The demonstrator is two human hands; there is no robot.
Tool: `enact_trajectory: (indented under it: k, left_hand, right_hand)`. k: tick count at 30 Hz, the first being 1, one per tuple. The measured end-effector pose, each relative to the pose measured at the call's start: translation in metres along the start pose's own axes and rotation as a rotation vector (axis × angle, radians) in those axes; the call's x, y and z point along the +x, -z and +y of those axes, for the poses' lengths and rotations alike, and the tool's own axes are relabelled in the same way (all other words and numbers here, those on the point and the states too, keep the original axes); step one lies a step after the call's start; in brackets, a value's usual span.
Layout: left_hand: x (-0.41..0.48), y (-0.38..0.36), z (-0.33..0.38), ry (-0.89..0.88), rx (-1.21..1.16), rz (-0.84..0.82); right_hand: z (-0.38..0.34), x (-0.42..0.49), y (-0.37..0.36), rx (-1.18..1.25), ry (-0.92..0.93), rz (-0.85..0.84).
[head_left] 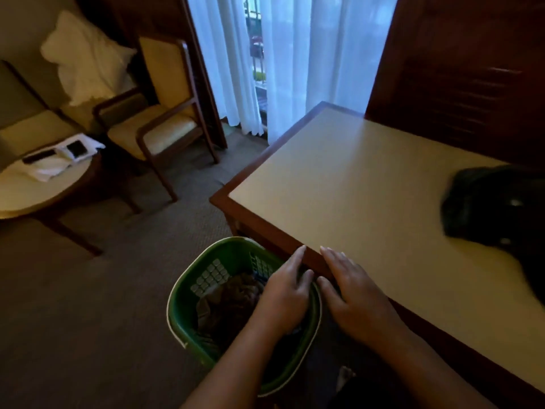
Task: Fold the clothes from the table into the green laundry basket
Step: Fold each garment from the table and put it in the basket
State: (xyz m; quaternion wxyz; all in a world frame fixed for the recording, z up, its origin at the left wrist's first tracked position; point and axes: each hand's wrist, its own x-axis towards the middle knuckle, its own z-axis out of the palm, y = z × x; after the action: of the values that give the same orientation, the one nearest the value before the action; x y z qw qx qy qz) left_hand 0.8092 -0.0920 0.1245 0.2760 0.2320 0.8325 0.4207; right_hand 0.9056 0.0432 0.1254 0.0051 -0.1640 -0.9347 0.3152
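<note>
The green laundry basket (188, 293) stands on the carpet against the table's near left corner, with dark and brownish clothes (230, 302) lying in it. My left hand (284, 293) hovers over the basket's right side, fingers flat and spread, holding nothing. My right hand (351, 293) is beside it at the table's wooden edge, also flat with fingers apart and empty. A dark bundle of clothes (489, 208) lies on the cream table top (354, 187) at the far right, well away from both hands.
A wooden armchair (165, 119) with a white pillow (85, 60) stands at the back left. A round side table (44, 184) carries papers and a phone. White curtains (295, 54) hang behind the table. A dark wooden wall panel (457, 69) backs the table.
</note>
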Motion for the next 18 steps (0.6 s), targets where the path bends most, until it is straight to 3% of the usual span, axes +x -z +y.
enact_trajectory:
  k: [8, 18]
  left_hand:
    - [0.049, -0.084, 0.104, -0.301, 0.164, -0.124]
    - [0.103, -0.229, 0.224, -0.389, 0.202, -0.313]
  right_hand:
    - [0.077, -0.043, 0.099, 0.031, -0.204, 0.300]
    - [0.231, -0.104, 0.216, 0.145, -0.491, 0.487]
